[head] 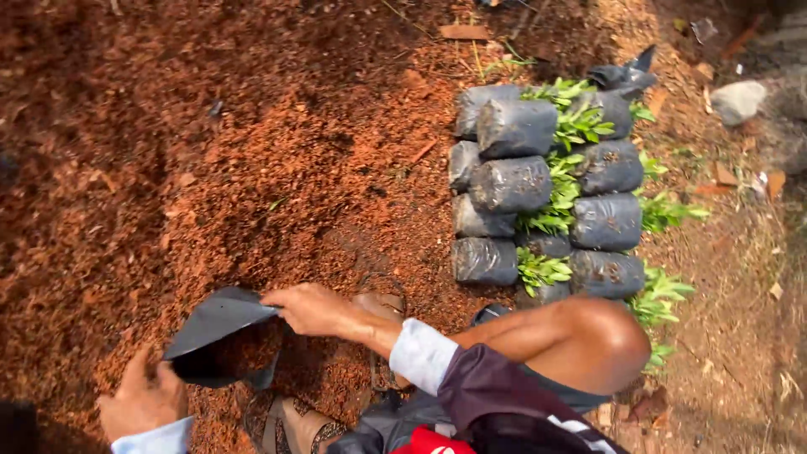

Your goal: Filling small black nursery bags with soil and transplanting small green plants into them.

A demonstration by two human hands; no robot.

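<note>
A black plastic grow bag [220, 336] lies open low on the reddish-brown soil heap [210, 151], at about seven o'clock in the view, its mouth gaping and already part filled with the same crumbly soil. The right hand [309, 308] sits at the bag's two o'clock corner, fingers closed in a pinch on the upper flap of the rim, which it holds lifted and stretched flat. The left hand [141, 399] is at the bag's eight o'clock side, touching or just beside the lower edge of the mouth; its fingers curl loosely and its thumb points up, but whether it actually grips the plastic cannot be told from here. So the bag lies between the two hands, the right above and to the right of it, the left below and to the left. Both wrists show pale blue cuffs, and a bare knee [593, 336] juts out at four o'clock. Beyond the knee, at about one o'clock from the right hand and well apart from the open bag, filled black bags [513, 185] lie stacked on their sides in rows, with green leafy seedlings [565, 181] sticking out between them. A grey stone [738, 101] rests at the far two o'clock edge.
</note>
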